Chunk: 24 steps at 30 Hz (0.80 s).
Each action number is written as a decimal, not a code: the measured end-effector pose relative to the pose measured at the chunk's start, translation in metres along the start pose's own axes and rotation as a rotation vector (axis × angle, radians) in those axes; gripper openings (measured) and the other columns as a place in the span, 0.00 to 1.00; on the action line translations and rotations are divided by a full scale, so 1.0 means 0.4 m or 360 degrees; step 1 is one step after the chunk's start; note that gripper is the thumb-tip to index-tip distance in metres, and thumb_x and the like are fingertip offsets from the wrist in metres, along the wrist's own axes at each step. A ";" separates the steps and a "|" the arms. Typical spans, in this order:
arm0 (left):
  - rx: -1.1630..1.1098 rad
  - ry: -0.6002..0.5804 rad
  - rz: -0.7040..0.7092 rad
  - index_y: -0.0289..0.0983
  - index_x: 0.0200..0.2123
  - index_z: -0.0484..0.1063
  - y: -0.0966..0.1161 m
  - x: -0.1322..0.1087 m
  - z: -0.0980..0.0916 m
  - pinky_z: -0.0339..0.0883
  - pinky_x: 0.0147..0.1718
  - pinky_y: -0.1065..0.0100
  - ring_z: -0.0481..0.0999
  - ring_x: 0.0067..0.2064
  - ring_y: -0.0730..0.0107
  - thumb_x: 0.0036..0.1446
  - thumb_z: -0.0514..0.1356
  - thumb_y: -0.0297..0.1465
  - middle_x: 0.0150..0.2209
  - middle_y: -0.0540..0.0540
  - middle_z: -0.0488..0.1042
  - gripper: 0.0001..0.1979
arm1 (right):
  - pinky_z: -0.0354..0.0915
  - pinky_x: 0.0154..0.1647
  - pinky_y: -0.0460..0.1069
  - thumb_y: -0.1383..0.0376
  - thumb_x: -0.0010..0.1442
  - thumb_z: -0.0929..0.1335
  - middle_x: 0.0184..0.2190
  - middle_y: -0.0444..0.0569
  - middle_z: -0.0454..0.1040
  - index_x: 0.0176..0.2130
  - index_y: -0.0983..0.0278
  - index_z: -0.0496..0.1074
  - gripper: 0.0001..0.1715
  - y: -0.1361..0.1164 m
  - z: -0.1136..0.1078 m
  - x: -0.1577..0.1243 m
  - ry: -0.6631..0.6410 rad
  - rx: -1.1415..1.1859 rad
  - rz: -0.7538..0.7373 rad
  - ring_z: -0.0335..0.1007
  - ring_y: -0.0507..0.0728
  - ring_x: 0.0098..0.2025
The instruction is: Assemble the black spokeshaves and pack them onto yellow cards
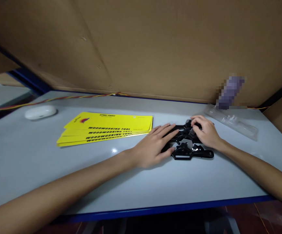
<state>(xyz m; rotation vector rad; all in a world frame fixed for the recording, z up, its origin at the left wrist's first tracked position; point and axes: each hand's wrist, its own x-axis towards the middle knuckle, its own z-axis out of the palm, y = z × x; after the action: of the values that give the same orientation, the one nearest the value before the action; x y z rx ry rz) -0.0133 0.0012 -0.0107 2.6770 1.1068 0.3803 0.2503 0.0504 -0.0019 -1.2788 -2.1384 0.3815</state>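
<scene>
The black tools (182, 150) lie on the bench (106, 191), in a close group between the two hands. The left hand (155, 144) is open, with its fingers spread over the left ends of the tools. The right hand (205, 130) is bent above their right side, with thumb and fingertips near together at a metal part; whether it grips this part, one cannot tell.

To the right, near the back, a clear plastic tray (246, 129) lies at a slant. Because of its shine, its contents are hard to make out. Behind it, a purple thing (230, 92) is pixelated and cannot be recognised.

The hands cover several handles, so the tools cannot be counted with certainty. To the left of them, yellow cards (114, 123) are fanned in a stack, and the upper ones partly hide the lower ones. "WOODWORKING TOOL" is readable; the smallest print is not. Farther left rests a white oval object (41, 112). Both forearms are cut off by the frame.
</scene>
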 end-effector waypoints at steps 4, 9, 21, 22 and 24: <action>0.0001 0.0020 0.0016 0.35 0.73 0.57 0.000 0.001 0.001 0.56 0.69 0.33 0.52 0.76 0.40 0.73 0.47 0.46 0.76 0.36 0.51 0.32 | 0.67 0.52 0.62 0.67 0.59 0.63 0.45 0.53 0.80 0.40 0.59 0.70 0.09 0.004 0.004 0.002 0.0046 0.0021 0.0031 0.75 0.65 0.48; -0.0001 0.0025 0.0031 0.35 0.73 0.57 -0.002 0.001 0.001 0.57 0.69 0.33 0.53 0.76 0.40 0.74 0.47 0.46 0.76 0.35 0.52 0.32 | 0.67 0.53 0.62 0.67 0.61 0.63 0.47 0.53 0.80 0.46 0.59 0.73 0.15 0.007 0.008 0.003 -0.0008 -0.0070 0.0021 0.75 0.65 0.49; -0.0018 0.0044 0.0035 0.35 0.73 0.57 -0.006 -0.001 0.007 0.56 0.69 0.34 0.53 0.75 0.40 0.73 0.48 0.46 0.76 0.35 0.53 0.32 | 0.65 0.55 0.62 0.66 0.64 0.65 0.48 0.51 0.78 0.42 0.58 0.72 0.08 0.005 0.002 0.002 -0.0112 -0.0009 -0.0182 0.74 0.63 0.52; -0.0016 0.0040 0.0034 0.35 0.73 0.57 -0.007 -0.001 0.008 0.56 0.69 0.33 0.53 0.75 0.40 0.73 0.48 0.46 0.76 0.35 0.52 0.32 | 0.65 0.54 0.62 0.66 0.64 0.65 0.48 0.51 0.78 0.42 0.58 0.71 0.07 0.004 0.002 0.002 -0.0112 -0.0001 -0.0171 0.74 0.63 0.51; -0.0018 0.0038 0.0029 0.36 0.73 0.56 -0.009 -0.002 0.009 0.57 0.68 0.33 0.53 0.76 0.40 0.73 0.49 0.46 0.76 0.35 0.52 0.32 | 0.65 0.53 0.61 0.66 0.63 0.64 0.46 0.51 0.78 0.39 0.58 0.69 0.05 0.004 0.002 0.003 -0.0104 -0.0001 -0.0147 0.74 0.63 0.49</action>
<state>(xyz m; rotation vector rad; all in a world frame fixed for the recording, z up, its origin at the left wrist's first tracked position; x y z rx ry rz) -0.0149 0.0027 -0.0154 2.6812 1.0840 0.4216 0.2504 0.0522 -0.0027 -1.1778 -2.2436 0.3884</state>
